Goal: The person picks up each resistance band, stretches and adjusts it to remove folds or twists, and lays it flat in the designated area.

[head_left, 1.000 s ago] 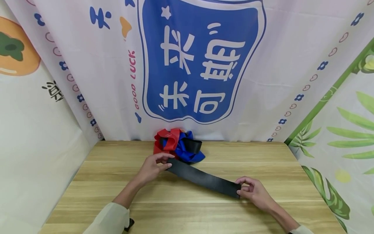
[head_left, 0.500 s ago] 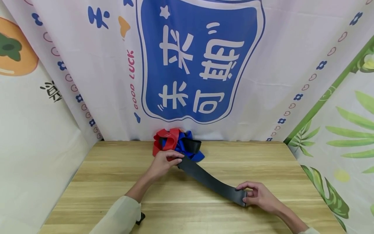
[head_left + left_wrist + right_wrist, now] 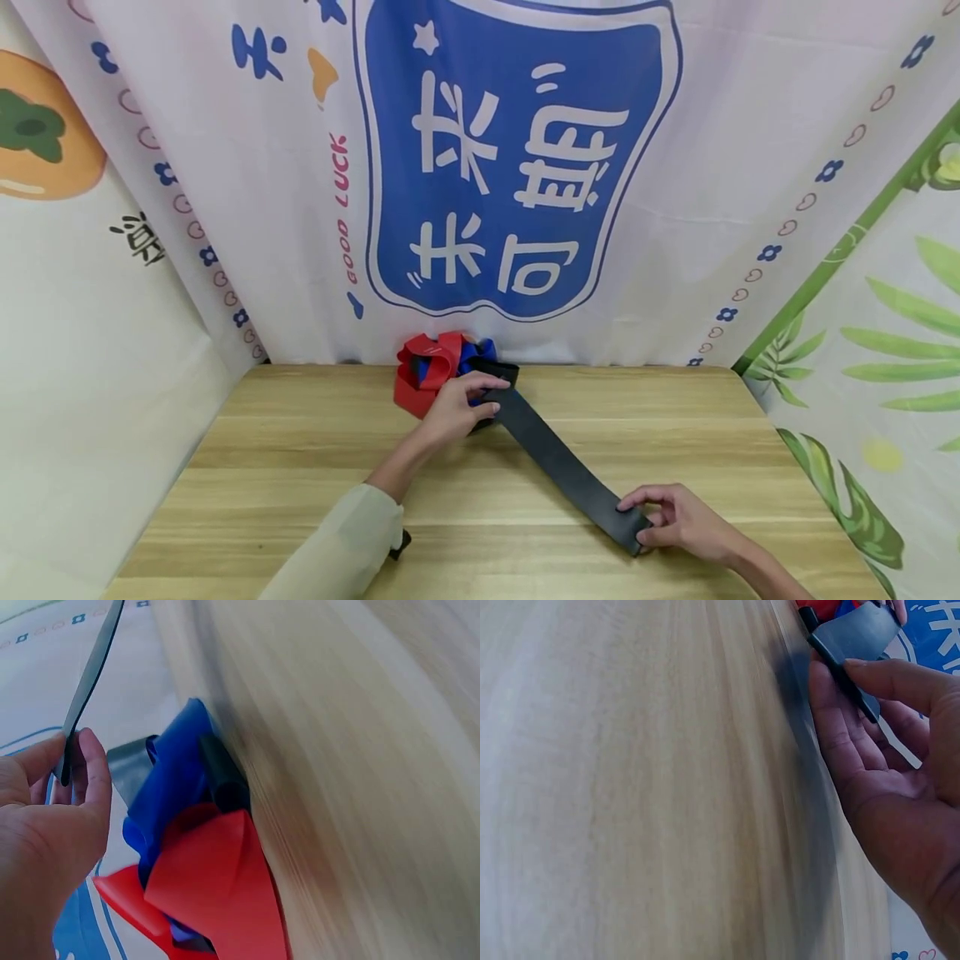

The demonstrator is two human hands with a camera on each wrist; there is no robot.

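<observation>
A flat black resistance band (image 3: 558, 462) stretches slantwise between the two hands over the table. Its far end is pinched by the left hand (image 3: 456, 410), thumb on one side and fingers on the other, as the left wrist view shows. The right hand (image 3: 693, 527) pinches the near end, with the thumb (image 3: 885, 675) pressed on the band. Behind the left hand lies a heap of looped bands: a red band (image 3: 416, 392), a blue band (image 3: 169, 776) and a black one (image 3: 223, 776). In the head view the left hand overlaps part of this heap.
The wooden table (image 3: 315, 500) runs back to a white printed curtain (image 3: 292, 208) just behind the heap. Printed cloth (image 3: 900, 350) hangs along the right side, and more hangs on the left. A small dark thing (image 3: 401, 544) shows by the left sleeve.
The left hand has moved right and away, carrying its end of the black band in front of the heap. The right hand has shifted right and nearer, so the band slants more steeply.
</observation>
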